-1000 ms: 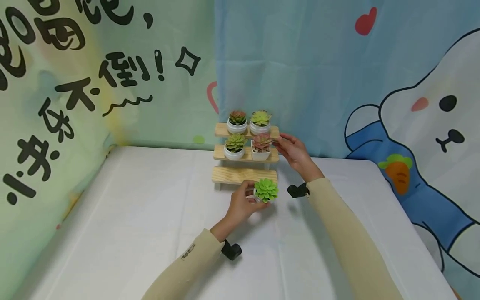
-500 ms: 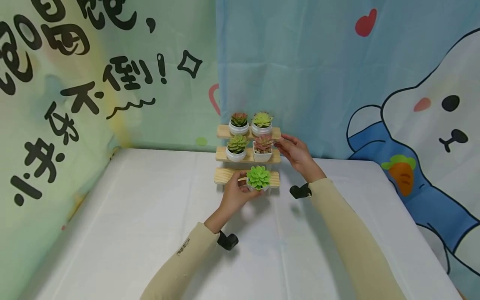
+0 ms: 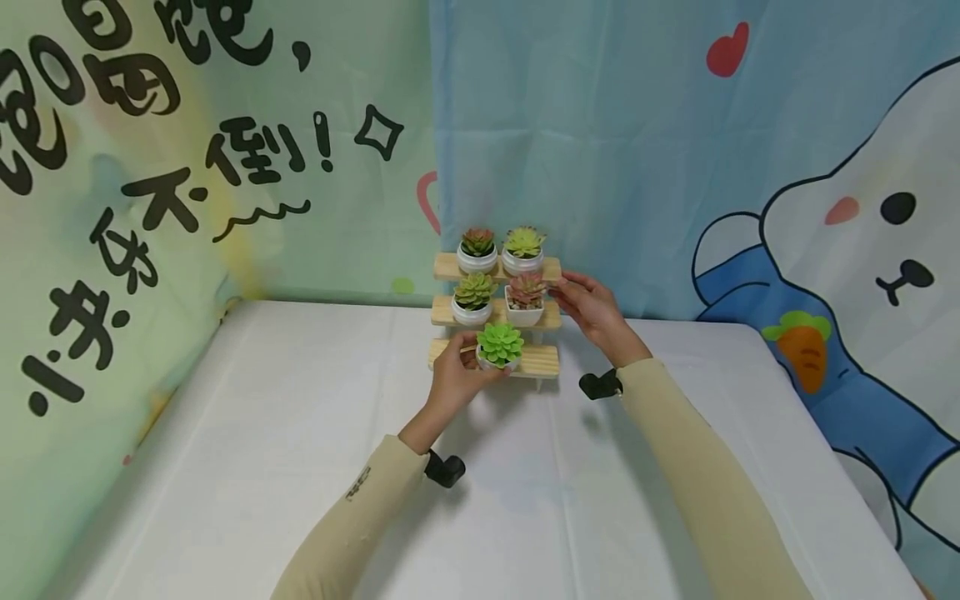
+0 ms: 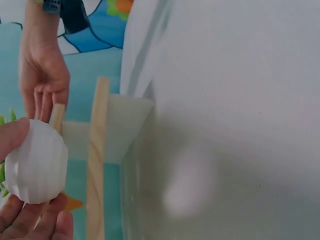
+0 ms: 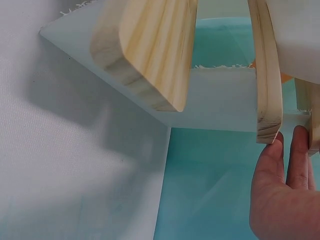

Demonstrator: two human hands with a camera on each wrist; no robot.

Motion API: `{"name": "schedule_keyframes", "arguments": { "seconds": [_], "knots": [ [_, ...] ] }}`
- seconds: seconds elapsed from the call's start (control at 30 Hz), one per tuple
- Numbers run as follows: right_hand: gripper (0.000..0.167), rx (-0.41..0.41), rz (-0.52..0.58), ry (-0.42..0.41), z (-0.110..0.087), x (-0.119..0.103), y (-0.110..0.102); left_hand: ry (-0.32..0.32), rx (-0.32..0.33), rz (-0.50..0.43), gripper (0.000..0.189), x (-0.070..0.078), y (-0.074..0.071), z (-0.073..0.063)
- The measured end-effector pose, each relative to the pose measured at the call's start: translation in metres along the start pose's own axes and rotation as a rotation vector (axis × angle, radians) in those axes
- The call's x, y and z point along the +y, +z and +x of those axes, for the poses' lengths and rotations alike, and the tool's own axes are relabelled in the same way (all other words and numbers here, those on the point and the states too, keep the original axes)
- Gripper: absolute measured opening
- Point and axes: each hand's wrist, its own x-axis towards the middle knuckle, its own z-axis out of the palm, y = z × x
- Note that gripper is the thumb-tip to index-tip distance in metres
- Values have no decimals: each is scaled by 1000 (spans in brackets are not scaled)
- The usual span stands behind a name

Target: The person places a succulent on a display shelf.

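Note:
My left hand [image 3: 452, 375] grips the white pot [image 4: 37, 162] of a bright green artificial succulent [image 3: 500, 343], thumb on one side and fingers on the other. The plant overlaps the lowest board of a three-tier wooden plant stand [image 3: 540, 362], left of that board's middle. My right hand [image 3: 596, 317] is at the stand's right side. In the right wrist view, the thumb [image 5: 272, 150] touches the end of the middle board [image 5: 269, 115] and straight fingers reach up near the top board. The left wrist view shows the pot's smooth white underside.
A reddish-green succulent [image 3: 477, 242] and a yellow-green one [image 3: 523, 242] stand on the top board. The middle board bears a green succulent [image 3: 474, 292] and a pink one in a square pot [image 3: 524, 317]. A white cloth covers the table [image 3: 300, 417]; printed curtains [image 3: 622, 167] hang close behind.
My left hand has carried the bright green succulent leftward and up, from in front of the stand's right end to over the lowest board. The right hand has stayed at the stand's side.

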Motion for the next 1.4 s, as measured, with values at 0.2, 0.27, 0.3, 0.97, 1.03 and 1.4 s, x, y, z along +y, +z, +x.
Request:
{"name": "schedule_keyframes", "arguments": {
  "seconds": [0.2,0.27,0.3,0.97,1.03,1.4],
  "knots": [
    [56,2,-8,-9,-1,2,0,16,17,2,56,-8,1,5],
    [56,2,-6,-12,0,4,-1,19,12,-3,56,-9,2,7],
    [56,5,-1,-12,0,4,-1,17,8,-6,56,-10,2,7],
    [56,-16,-14,-15,4,4,7,-16,-7,61,59,-12,-5,13],
    [55,-14,-16,-15,5,4,6,-28,-16,52,59,-12,-5,14],
    [64,94,-304,-220,-3,-2,-6,-52,-133,219,72,0,-35,20]
  ]
}}
